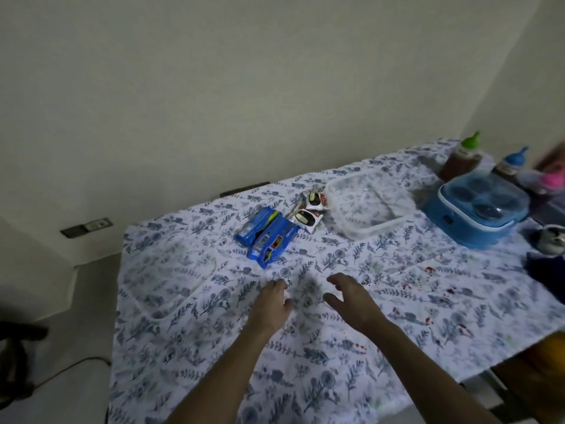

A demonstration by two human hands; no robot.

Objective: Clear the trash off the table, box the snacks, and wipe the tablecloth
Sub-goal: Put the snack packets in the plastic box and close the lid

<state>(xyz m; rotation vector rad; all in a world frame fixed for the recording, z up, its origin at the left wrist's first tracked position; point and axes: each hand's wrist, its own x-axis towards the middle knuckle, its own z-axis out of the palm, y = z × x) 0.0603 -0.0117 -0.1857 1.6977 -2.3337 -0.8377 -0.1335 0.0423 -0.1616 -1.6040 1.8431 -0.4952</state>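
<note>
Two blue snack packs lie on the floral tablecloth near its far edge. Beside them, to the right, sit two white snack packets. A clear plastic box stands open just right of those. A clear lid lies flat at the left of the cloth. Red stains speckle the cloth on the right. My left hand and my right hand hover side by side over the middle of the cloth, below the snacks, fingers apart and holding nothing.
A blue appliance with a clear domed lid stands at the right. Behind it are a green-capped bottle, a blue-capped bottle and a pink item. A dark cloth lies at the right edge. A chair stands left.
</note>
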